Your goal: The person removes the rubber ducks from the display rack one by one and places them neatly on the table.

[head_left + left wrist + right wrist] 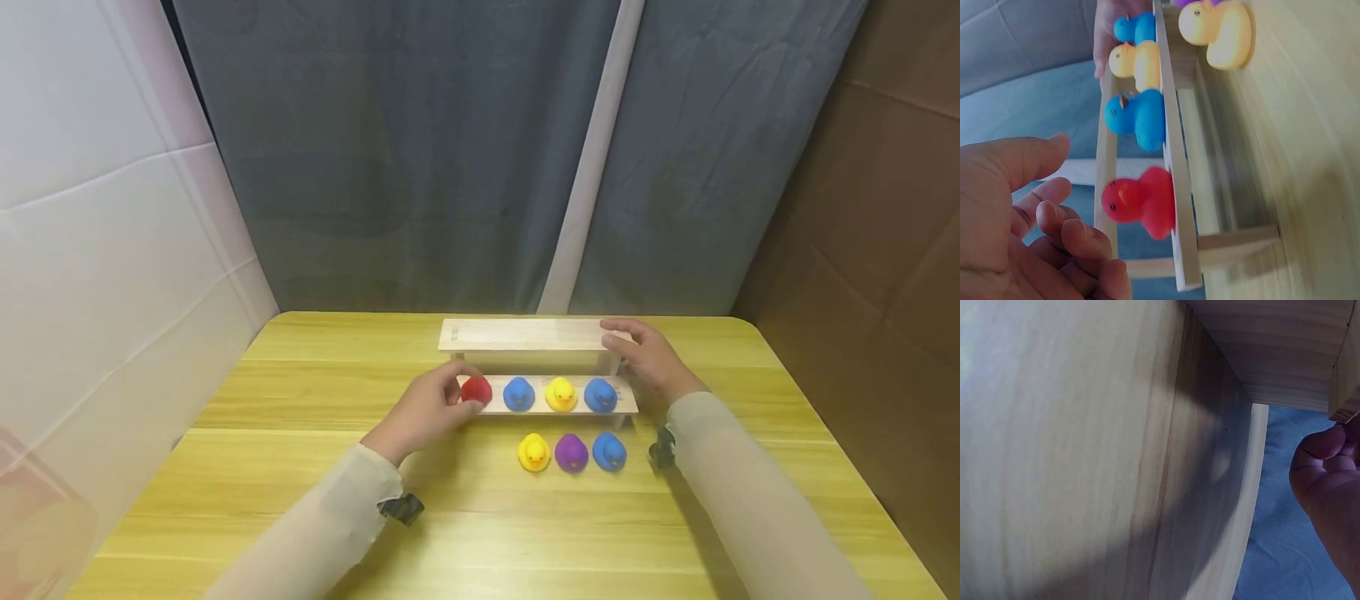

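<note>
A two-step wooden stand (517, 335) bears several toy ducks on its lower step: a red duck (1147, 203), a blue duck (518, 394), a yellow duck (561, 395) and another blue duck (601, 396). My left hand (427, 408) is beside the red duck at the left end, its fingers loosely bent; the left wrist view shows a gap between them and the duck. With thumb and fingers, my right hand (651, 354) grips the right end of the upper step. Its fingertips are partly hidden in the right wrist view.
In front of the stand, a yellow duck (534, 452), a purple duck (572, 453) and a blue duck (609, 452) stand in a row on the wooden table (300, 475). A grey curtain (390, 167) hangs behind the table's far edge.
</note>
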`<state>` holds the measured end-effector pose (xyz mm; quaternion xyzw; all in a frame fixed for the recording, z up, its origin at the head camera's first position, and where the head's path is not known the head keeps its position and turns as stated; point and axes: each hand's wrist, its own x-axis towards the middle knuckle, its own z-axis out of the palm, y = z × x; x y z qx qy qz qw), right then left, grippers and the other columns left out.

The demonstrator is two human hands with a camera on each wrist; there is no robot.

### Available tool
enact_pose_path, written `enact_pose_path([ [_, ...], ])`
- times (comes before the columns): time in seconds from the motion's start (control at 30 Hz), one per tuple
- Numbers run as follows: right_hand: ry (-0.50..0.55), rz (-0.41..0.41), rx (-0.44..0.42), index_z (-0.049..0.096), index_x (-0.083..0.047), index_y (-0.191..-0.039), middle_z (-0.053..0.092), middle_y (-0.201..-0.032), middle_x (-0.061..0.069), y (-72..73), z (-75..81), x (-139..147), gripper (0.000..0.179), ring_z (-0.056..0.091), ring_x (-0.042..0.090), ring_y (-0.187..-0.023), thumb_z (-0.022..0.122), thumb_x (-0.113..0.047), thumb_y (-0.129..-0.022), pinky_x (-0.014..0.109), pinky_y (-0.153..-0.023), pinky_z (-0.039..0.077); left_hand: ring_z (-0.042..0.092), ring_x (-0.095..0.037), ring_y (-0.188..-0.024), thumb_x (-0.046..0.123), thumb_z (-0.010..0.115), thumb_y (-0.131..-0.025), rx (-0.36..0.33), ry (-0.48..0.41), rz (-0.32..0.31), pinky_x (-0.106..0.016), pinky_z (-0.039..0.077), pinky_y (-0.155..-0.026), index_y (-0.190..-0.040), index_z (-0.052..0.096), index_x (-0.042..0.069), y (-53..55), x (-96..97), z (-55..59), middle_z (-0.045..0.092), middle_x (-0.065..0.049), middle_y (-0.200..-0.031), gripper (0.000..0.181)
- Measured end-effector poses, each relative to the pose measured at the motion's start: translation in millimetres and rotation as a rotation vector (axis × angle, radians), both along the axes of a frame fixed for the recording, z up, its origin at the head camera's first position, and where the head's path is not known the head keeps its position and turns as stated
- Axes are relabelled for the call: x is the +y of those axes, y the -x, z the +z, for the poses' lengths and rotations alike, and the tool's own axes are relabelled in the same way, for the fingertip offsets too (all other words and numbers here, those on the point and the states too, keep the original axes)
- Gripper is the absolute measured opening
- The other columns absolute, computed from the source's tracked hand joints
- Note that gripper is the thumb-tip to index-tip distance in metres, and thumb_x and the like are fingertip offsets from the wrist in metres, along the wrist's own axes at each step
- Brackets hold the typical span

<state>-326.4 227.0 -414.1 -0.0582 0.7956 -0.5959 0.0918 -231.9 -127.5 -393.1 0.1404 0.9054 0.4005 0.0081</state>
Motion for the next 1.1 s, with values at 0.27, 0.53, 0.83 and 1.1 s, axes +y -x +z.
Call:
enact_pose_path([
  [0.27, -0.009, 0.005, 0.002, 0.050, -0.014, -0.140, 0.036, -0.152, 0.009, -11.3, 14.2, -6, 0.047, 0.037, 0.037, -0.135, 0.059, -0.032, -0.097, 0.055, -0.109, 0.029, 0.047, -0.018, -0.059, 0.021, 0.075, -0.085, -0.044, 0.000, 0.019, -0.031, 0.042, -0.052, -0.121, 0.062, 0.024, 8.4, -7.7, -4.9, 0.050, -0.006, -0.071, 0.039],
  [0.53, 0.005, 0.001, 0.001, 0.051, -0.016, -0.139, 0.036, -0.152, 0.008, -5.8, 7.1, -4, 0.049, 0.035, 0.036, -0.136, 0.062, -0.036, -0.095, 0.056, -0.109, 0.028, 0.048, -0.019, -0.059, 0.018, 0.076, -0.084, -0.079, 0.021, 0.035, -0.031, 0.043, -0.052, -0.124, 0.061, 0.025, 15.1, -8.9, -10.3, 0.052, -0.006, -0.072, 0.043],
  [0.83, 0.001, 0.001, -0.011, 0.050, -0.015, -0.140, 0.036, -0.152, 0.009, -12.4, 15.4, -7, 0.047, 0.036, 0.036, -0.135, 0.060, -0.032, -0.097, 0.055, -0.110, 0.028, 0.048, -0.018, -0.060, 0.017, 0.076, -0.084, -0.093, 0.058, 0.025, -0.030, 0.043, -0.054, -0.125, 0.061, 0.023, 20.2, -7.3, -12.7, 0.052, -0.006, -0.072, 0.044],
  [1.1, 0.016, 0.001, -0.009, 0.051, -0.015, -0.140, 0.037, -0.151, 0.009, -6.1, 7.4, -5, 0.049, 0.036, 0.036, -0.136, 0.062, -0.034, -0.096, 0.056, -0.109, 0.028, 0.049, -0.019, -0.061, 0.017, 0.076, -0.085, -0.107, 0.077, 0.020, -0.031, 0.043, -0.055, -0.124, 0.061, 0.025, 21.3, -7.1, -13.2, 0.053, -0.006, -0.073, 0.043],
])
